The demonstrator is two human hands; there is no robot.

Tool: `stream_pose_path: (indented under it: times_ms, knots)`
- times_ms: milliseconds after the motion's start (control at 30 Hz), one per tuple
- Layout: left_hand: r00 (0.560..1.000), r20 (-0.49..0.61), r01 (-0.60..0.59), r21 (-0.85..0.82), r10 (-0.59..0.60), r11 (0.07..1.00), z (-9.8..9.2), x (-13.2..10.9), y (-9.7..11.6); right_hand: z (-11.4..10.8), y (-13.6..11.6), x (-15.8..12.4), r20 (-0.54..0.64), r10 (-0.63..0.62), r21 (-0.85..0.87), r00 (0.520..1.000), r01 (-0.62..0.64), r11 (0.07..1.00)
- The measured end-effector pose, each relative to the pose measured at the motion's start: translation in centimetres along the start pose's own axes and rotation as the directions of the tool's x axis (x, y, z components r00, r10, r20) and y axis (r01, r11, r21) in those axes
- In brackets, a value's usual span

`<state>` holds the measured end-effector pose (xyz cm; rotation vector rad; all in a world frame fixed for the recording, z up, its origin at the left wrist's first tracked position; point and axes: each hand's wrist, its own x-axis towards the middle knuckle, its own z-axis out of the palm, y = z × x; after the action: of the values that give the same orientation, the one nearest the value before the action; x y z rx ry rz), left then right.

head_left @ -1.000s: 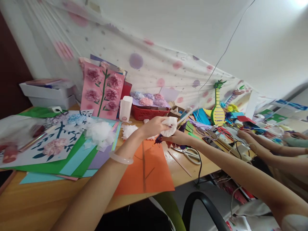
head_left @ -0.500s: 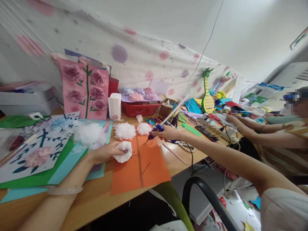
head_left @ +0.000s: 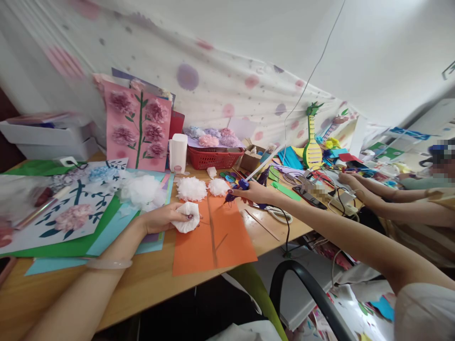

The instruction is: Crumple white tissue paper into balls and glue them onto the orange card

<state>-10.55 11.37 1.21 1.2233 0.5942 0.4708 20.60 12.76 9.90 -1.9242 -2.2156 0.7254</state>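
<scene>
My left hand (head_left: 159, 220) pinches a white tissue-paper flower (head_left: 185, 221), its gathered back facing up, above the left side of an orange sheet (head_left: 232, 244). The sheet bears dark drawn stem lines. In my right hand (head_left: 256, 193) is a blue glue gun (head_left: 232, 194), a long white glue stick (head_left: 265, 163) jutting from its rear. Its nozzle points down over the sheet's upper right part, apart from the flower. Two fluffy white paper flowers, a larger one (head_left: 192, 189) and a smaller one (head_left: 218, 187), sit at the sheet's top edge.
Finished flower pictures and coloured sheets (head_left: 106, 232) cover the left side. Behind stand a tissue pack (head_left: 178, 152) and a red basket (head_left: 213, 159). Scissors (head_left: 280, 214), a thin stick (head_left: 262, 225) and cables lie right. A co-worker's arms (head_left: 373, 189) are farther right.
The view has swung slightly left, so the scene sits farther right. The tissue flower in my left hand has tilted a little. My right hand still holds the glue gun over the sheet.
</scene>
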Motion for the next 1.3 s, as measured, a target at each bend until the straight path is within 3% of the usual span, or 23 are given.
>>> stream_pose_path:
  times_ms: [767,1033,1300]
  knots:
    - [0.999,-0.036,-0.017,0.017,0.018,1.0,0.0,-0.1,-0.3,0.3,0.2,0.5,-0.047,0.011,-0.03,0.999,-0.013,0.999]
    - [0.999,-0.022,-0.028,0.018,0.028,0.999,0.0,0.0,-0.2,-0.2,-0.6,-0.7,-0.037,0.007,-0.06,0.999,-0.009,0.998]
    - [0.999,-0.011,-0.046,0.021,0.046,0.999,0.1,0.0,-0.2,-0.4,-1.3,-1.8,-0.052,0.078,-0.112,0.996,-0.084,0.99]
